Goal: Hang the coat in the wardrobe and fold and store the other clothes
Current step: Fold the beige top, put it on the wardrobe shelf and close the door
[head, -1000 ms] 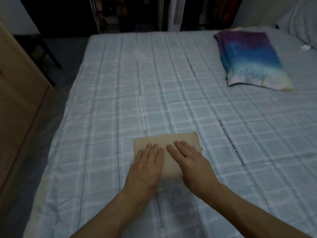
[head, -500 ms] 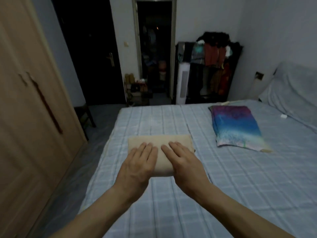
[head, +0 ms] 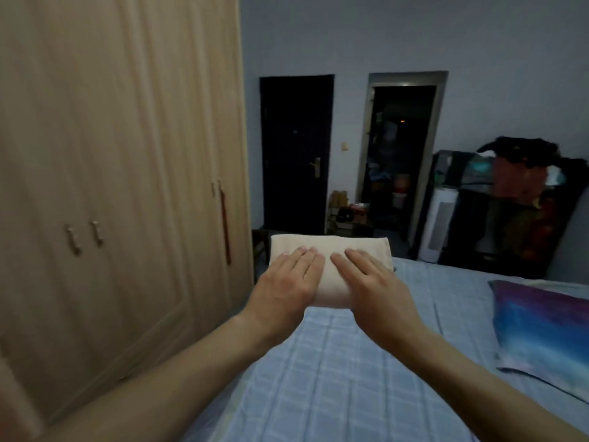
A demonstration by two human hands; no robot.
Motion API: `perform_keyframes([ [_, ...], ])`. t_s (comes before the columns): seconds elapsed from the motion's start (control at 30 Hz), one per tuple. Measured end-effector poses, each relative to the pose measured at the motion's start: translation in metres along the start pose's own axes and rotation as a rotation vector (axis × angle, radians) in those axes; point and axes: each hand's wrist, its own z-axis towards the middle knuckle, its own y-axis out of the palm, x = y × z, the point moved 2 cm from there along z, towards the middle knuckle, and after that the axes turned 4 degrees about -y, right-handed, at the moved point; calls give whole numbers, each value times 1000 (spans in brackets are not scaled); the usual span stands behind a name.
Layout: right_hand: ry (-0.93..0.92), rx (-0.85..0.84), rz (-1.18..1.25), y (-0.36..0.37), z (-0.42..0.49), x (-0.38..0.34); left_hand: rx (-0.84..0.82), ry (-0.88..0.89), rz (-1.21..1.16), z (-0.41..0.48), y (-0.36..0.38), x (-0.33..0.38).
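the tall wooden wardrobe (head: pixel 121 186) stands closed beside the checked bed (head: pixel 334 378). a folded beige garment (head: pixel 331 250) is lifted above the bed, near the wardrobe. left hand (head: pixel 287 282) and right hand (head: pixel 373 285) grasp it, fingers flat on top, thumbs hidden.

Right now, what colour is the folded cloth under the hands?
The folded cloth is plain pale beige, seen in the head view.
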Motion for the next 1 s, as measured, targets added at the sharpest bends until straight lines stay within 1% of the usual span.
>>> perform_keyframes([
  [0.17, -123, 13, 48, -1, 38, -68, 21, -40, 109, -37, -49, -56],
  [0.27, -196, 19, 84, -4, 56, -121, 5, -64, 183, -72, -86, -91],
  [0.4, -295, 69, 121, -10, 77, -200, 44, -131, 296, -126, -138, -136],
  [0.53, -397, 83, 181, -19, 92, -283, 33, -244, 375, -184, -188, -179],
  [0.77, -561, 75, 244, -32, 107, -414, -9, -437, 427, -284, -256, -239],
  [0.83, -586, 61, 282, -29, 109, -436, -5, -449, 435, -301, -265, -246],
  [1.0, -730, 14, 369, -26, 100, -557, -32, -636, 534, -401, -314, -281],
])
